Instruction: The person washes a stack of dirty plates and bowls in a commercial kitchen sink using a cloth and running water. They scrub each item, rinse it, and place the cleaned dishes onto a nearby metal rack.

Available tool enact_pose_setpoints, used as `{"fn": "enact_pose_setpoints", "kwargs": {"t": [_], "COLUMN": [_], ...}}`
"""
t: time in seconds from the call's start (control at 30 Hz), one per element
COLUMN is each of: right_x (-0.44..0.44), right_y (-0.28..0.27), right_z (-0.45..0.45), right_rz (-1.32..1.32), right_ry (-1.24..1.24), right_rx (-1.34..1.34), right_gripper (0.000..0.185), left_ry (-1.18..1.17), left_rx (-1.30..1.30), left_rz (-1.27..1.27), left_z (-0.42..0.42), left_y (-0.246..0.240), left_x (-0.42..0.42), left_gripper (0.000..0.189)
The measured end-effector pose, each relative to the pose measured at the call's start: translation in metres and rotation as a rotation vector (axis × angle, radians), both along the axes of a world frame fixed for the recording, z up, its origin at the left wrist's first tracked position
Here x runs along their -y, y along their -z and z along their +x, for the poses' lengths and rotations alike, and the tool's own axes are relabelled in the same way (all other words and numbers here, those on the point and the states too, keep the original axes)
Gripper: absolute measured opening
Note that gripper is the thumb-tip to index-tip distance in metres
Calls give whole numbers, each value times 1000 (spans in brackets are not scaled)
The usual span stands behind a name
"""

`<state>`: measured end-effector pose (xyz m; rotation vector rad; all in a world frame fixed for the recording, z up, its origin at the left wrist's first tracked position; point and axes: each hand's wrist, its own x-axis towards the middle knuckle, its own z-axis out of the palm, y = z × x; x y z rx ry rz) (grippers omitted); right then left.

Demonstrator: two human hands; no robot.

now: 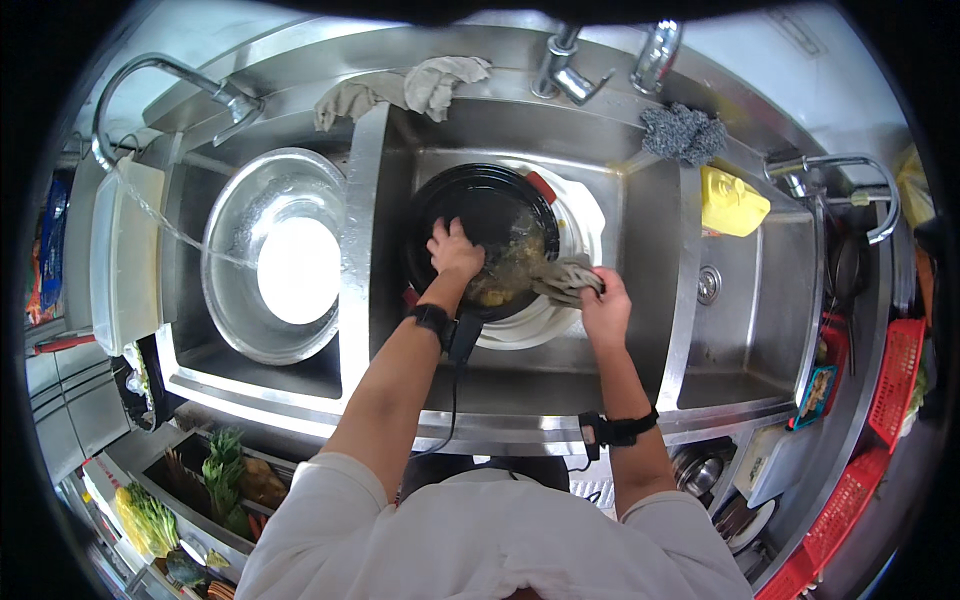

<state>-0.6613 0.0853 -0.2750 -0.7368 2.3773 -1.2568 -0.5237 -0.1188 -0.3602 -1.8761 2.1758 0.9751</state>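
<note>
My left hand (pixel 454 251) reaches over a round black pan (pixel 480 184) in the middle sink, its fingers apart and near or on the pan's inside; contact cannot be told. Murky liquid and yellowish food bits (pixel 517 259) lie in the pan's right and lower part. The pan has red grips and rests on white dishes (pixel 589 217). My right hand (pixel 607 307) holds a bunched grey-green cloth (pixel 568 280) at the pan's right rim.
Water runs from the left faucet (pixel 169 67) into a large metal basin (pixel 225 315). Rags (pixel 442 82) and a grey scouring pad (pixel 682 135) lie on the back ledge. A yellow jug (pixel 731 201) stands by the right sink.
</note>
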Motion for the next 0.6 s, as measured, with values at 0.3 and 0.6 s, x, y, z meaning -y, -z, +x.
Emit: {"fn": "enact_pose_setpoints", "kwargs": {"t": [0.3,0.6], "right_x": [-66,-46], "right_y": [32,57], "right_z": [-25,-6], "right_rz": [172,192], "right_ry": [157,-46], "right_rx": [62,-82], "right_gripper": [23,23], "left_ry": [847,1093], "left_rx": [-211,-313], "left_rz": [-236,1], "left_z": [-59,18], "left_y": [16,24], "left_x": [-21,-51], "left_gripper": [51,20]}}
